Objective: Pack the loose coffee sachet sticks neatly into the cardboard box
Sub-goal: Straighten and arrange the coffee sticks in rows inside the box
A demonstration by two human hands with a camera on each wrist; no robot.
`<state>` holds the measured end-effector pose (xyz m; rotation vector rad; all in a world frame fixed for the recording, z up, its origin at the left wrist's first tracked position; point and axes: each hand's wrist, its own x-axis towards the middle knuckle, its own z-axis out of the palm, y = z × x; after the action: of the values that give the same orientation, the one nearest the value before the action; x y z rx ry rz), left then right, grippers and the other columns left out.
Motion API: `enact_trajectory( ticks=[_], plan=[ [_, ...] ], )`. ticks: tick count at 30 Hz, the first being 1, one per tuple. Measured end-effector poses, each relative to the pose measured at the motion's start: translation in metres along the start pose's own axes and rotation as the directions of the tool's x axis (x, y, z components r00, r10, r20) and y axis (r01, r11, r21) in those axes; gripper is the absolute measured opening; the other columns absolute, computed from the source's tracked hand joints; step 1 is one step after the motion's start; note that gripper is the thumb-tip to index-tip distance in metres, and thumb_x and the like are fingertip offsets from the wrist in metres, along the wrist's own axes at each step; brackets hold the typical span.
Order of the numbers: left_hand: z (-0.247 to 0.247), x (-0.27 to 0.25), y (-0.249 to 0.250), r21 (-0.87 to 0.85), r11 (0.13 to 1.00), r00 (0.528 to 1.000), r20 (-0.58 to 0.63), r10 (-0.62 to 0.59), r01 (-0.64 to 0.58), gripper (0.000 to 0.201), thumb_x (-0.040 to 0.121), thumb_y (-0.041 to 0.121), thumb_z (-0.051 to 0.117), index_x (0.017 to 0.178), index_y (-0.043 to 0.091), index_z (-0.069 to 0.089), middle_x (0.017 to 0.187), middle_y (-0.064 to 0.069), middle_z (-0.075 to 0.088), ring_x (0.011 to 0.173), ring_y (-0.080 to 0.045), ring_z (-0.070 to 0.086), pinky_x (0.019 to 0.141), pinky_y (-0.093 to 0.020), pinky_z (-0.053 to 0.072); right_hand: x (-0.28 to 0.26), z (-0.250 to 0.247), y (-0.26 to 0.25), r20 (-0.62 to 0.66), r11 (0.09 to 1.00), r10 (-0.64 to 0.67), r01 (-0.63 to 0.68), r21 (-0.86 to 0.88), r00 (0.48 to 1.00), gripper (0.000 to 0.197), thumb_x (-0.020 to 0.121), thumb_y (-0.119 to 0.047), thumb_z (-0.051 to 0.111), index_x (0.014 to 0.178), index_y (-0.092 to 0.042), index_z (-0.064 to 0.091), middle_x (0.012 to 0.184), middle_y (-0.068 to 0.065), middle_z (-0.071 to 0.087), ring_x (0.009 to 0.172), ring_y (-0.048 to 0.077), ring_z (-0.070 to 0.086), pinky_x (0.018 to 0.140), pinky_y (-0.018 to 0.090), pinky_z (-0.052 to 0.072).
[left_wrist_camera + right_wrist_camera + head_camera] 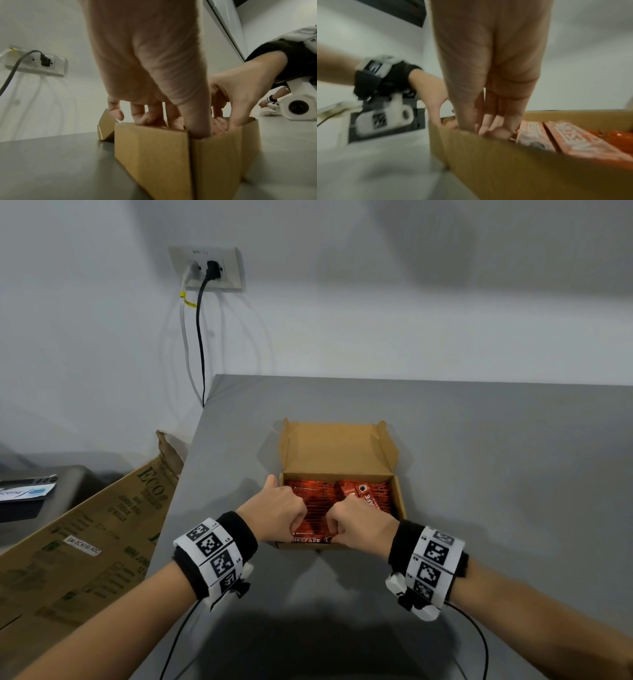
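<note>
An open cardboard box [399, 501] sits on the grey table, its lid [337, 446] standing up at the back. Red coffee sachets [368, 497] fill it in rows. Both hands are in its near half, knuckles facing each other. My left hand [282, 513] dips bent fingers among the sachets, and its thumb sticks out along the left wall. My right hand [358, 525] pushes thumb and fingers down by the front wall. In the right wrist view the right hand's fingers [489, 124] point down beside the sachets [576, 138]. The box wall [150, 155] hides all fingertips, so a pinch cannot be made out.
The grey table [496, 474] ends at its left edge close to the box. A big brown printed carton [85, 542] leans there, below table height. A wall socket [207, 268] with two cables hangs behind. Wrist-camera cables trail off both arms.
</note>
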<state>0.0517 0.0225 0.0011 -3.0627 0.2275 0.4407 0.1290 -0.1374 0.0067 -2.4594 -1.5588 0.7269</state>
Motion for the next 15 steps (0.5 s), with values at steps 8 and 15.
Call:
enact_trajectory(
  ticks=[8,15],
  plan=[
    [0.001,0.002,-0.007,-0.343,0.938,0.988,0.151,0.008,0.045,0.012,0.079,0.017,0.062,0.072,0.025,0.057,0.064,0.016,0.05,0.077,-0.006,0.051,0.087,-0.03,0.027,-0.012,-0.037,0.051,-0.184,0.953,0.291,-0.266,0.148,0.939,0.019,0.085,-0.029,0.066,0.084,-0.01,0.07,0.084,0.005,0.071,0.07,0.009,0.063,0.062,0.014,0.047],
    [0.005,0.0,-0.011,-0.451,0.891,0.994,0.107,0.002,0.047,0.01,0.077,0.026,0.071,0.077,0.019,0.065,0.079,0.009,0.064,0.074,-0.003,0.054,0.078,-0.019,0.032,-0.01,-0.017,0.041,-0.087,0.942,0.334,-0.329,0.065,0.938,0.031,0.074,-0.043,0.073,0.084,-0.014,0.066,0.081,-0.003,0.066,0.078,0.015,0.063,0.073,0.029,0.052]
  ],
)
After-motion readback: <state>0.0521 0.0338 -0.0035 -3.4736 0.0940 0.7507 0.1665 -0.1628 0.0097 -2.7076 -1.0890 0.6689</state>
